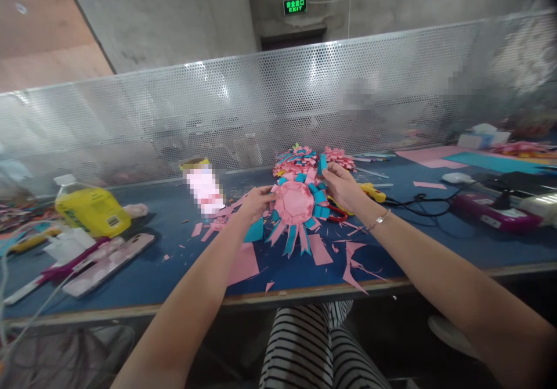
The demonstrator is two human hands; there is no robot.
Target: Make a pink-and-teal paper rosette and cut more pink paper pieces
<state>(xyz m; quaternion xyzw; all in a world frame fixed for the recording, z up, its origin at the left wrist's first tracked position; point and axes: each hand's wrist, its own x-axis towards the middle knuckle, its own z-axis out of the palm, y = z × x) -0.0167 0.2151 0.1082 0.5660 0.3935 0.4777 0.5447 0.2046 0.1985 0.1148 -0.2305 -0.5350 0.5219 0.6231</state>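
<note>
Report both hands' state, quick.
Left hand: at the left edge of the paper rosette; grip cannot be told.
Right hand: closed, holding a blue paper strip.

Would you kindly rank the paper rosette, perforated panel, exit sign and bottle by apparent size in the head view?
Largest to smallest:
Perforated panel
Paper rosette and bottle, too alike to rank
Exit sign

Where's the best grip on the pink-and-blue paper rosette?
Probably pinch the rosette by its left rim, coming from the left, where the left hand is: blue loops jut out on the right, and slim tails fan out at the bottom.
</note>
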